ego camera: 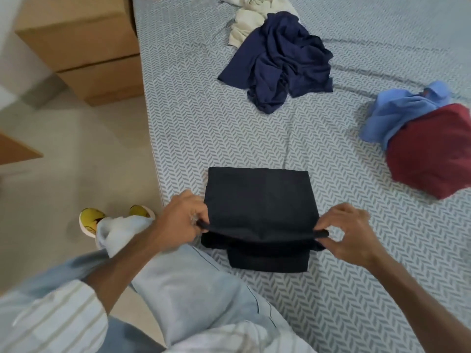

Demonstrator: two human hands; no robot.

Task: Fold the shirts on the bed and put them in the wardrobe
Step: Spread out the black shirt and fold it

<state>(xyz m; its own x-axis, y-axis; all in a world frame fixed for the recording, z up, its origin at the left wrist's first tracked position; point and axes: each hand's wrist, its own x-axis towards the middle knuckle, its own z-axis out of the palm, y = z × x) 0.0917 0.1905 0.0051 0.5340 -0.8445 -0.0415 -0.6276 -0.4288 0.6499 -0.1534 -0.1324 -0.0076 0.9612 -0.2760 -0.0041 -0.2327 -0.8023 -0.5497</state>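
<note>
A black shirt (257, 200), partly folded into a rectangle, lies near the front edge of the bed (344, 289), its near fold raised off the layer beneath. The left hand (182, 220) pinches the fold's left corner and the right hand (349, 233) pinches its right corner. Farther back lie a crumpled navy shirt (280, 62) overlapping a cream garment (248, 21), and to the right a light blue shirt (397, 113) apparently tucked under a maroon one (430, 154).
</note>
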